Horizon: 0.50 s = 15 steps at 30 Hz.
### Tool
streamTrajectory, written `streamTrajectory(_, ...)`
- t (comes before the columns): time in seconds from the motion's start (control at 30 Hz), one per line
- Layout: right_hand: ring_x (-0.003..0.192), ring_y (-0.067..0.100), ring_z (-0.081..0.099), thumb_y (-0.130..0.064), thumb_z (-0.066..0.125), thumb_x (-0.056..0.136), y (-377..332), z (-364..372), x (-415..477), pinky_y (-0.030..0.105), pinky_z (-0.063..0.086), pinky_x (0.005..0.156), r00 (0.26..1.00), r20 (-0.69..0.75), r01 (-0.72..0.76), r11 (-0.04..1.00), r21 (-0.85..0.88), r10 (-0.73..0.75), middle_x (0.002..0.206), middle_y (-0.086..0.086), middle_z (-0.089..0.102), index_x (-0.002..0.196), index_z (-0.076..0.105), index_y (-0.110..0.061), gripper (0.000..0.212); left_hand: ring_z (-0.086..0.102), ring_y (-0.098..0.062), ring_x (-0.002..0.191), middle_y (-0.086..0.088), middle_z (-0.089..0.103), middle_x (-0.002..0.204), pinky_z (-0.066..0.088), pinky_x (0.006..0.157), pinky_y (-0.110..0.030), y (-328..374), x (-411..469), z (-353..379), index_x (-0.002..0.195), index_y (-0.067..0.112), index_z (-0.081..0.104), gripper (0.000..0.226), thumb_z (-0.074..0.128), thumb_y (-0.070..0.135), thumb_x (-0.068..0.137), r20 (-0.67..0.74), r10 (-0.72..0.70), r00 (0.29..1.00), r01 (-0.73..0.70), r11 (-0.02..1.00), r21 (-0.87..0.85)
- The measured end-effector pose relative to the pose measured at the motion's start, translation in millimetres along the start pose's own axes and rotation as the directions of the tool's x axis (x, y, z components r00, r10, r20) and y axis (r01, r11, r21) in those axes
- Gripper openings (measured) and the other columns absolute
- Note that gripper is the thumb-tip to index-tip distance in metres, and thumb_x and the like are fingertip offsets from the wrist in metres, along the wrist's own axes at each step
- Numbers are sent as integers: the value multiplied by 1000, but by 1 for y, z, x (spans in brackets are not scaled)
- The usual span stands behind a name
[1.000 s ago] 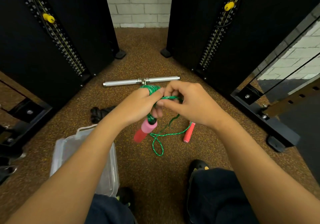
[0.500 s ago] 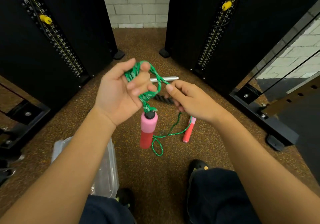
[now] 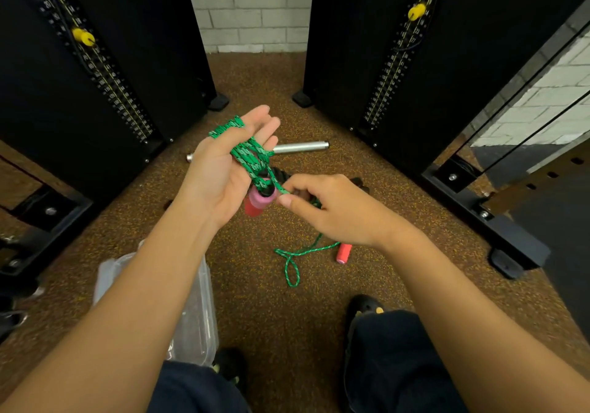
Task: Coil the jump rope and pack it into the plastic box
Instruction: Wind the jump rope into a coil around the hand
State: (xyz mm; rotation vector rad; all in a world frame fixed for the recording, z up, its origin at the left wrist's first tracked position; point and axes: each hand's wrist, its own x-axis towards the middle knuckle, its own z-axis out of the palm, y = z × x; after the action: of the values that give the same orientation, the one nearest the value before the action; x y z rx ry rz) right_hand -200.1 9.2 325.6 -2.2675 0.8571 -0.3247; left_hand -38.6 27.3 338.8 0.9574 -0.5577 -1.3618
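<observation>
rope pinched in one hand, wound round the other

the right hand (image 3: 338,211) pinches the green jump rope (image 3: 250,157) between thumb and finger, just beside the pink handle (image 3: 260,200). the left hand (image 3: 220,173) is held flat, palm up, fingers straight, and the rope is looped round it many times. the pink handle hangs just under that hand. the rest of the rope lies on the brown floor (image 3: 255,301) and ends at the other handle (image 3: 344,253). the clear plastic box (image 3: 199,317) sits on the floor under the left arm. a metal bar (image 3: 301,146) lies behind the hands.
</observation>
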Motion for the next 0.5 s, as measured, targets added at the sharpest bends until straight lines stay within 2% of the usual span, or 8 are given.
streamTrajectory(0.07,59,17,53,-41,44,93,-3,-1,1,32,43,62,989,-88,-99,979,177,116,67,3,59,95,53,-22,21,65,-4,72,-7,70,107,53,76,-18,0,-2,-1,110,7,59,28,36,5,94,61,-48,997,48,999,-6)
streamTrajectory(0.1,55,13,51,-43,41,93,-3,-3,3,31,42,61,972,-119,-162,943,290,203,62,0,57,96,52,-23,23,59,-2,58,-5,72,102,52,70,-16,1,-3,1,111,7,59,29,36,6,93,97,-70,993,71,997,-5)
streamTrajectory(0.17,52,8,47,-43,38,95,-1,-8,6,26,40,58,935,-100,-254,839,481,341,60,-6,55,102,53,-22,26,47,-2,45,1,74,85,50,64,-15,0,-7,4,110,7,59,30,34,7,92,158,-109,981,104,994,37)
streamTrajectory(0.2,53,9,46,-40,38,96,0,-9,7,25,39,55,929,-62,-270,783,560,365,63,-6,56,104,55,-21,26,46,-2,44,3,73,76,50,64,-14,0,-9,6,111,6,59,31,35,8,91,192,-133,972,123,991,61)
streamTrajectory(0.27,53,9,45,-31,39,98,-2,-6,9,21,37,51,939,0,-260,710,655,343,69,-4,55,100,58,-20,22,51,-2,46,5,70,66,52,65,-15,-4,-12,9,113,5,59,35,40,13,84,280,-193,940,176,981,84)
streamTrajectory(0.3,53,7,45,-27,39,98,-3,-3,9,19,36,49,946,5,-247,709,660,325,71,-4,54,96,58,-21,20,55,-2,48,5,70,65,53,68,-16,-7,-12,8,114,5,60,38,42,16,81,318,-220,922,206,975,77)
streamTrajectory(0.4,48,-1,44,-12,40,95,-9,1,8,12,36,46,951,-62,-196,741,642,305,70,-4,49,89,58,-21,21,67,-4,61,5,72,66,52,80,-18,-9,-11,4,114,3,63,40,48,19,80,382,-256,888,270,963,17)
streamTrajectory(0.5,49,-8,48,-2,45,91,-8,-4,8,6,37,51,960,-130,-119,786,607,246,63,-14,53,83,57,-23,26,72,-11,76,0,76,79,56,81,-22,-10,-13,2,104,6,70,35,61,19,72,448,-241,861,311,946,-88)
